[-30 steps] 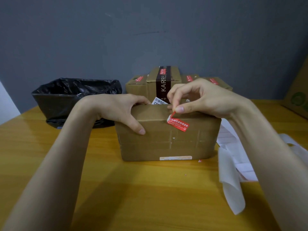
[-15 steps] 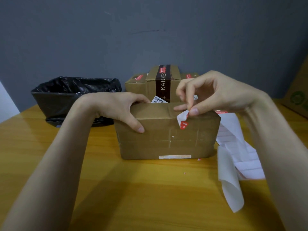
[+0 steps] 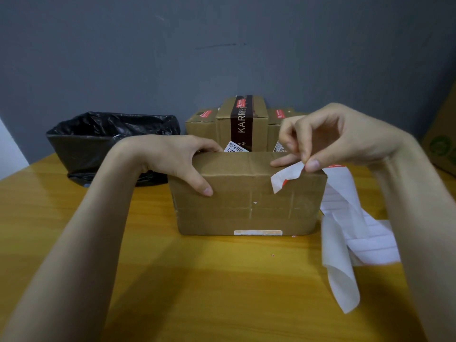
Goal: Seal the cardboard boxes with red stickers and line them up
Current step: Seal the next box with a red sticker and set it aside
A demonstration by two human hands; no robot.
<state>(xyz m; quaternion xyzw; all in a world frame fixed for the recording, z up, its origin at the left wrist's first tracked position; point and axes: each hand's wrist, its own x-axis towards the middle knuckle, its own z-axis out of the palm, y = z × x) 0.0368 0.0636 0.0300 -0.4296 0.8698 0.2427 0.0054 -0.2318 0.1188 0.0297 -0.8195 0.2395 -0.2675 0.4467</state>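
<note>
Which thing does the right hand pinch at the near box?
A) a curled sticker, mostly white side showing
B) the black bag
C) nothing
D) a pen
A: the right hand pinches a curled sticker, white with some red, at the box's top edge.

- A cardboard box [image 3: 246, 208] stands on the yellow wooden surface [image 3: 222, 287], its long side facing the camera.
- The left hand [image 3: 170, 156] grips the box's top left: fingers [image 3: 209, 147] hooked over the far edge, thumb pressed on the front face.
- The right hand [image 3: 343, 137] pinches a red sticker [image 3: 286, 177] at the top front edge; the sticker curls, mostly showing its white back.
- White backing sheets [image 3: 345, 233] lie just right of the box, one strip curling toward the camera.
- Behind it, a row of boxes [image 3: 201, 123] with red stickers on top stands against the grey wall; the middle one has a dark band.
- A bin lined with a black bag [image 3: 111, 137] sits at the back left.
</note>
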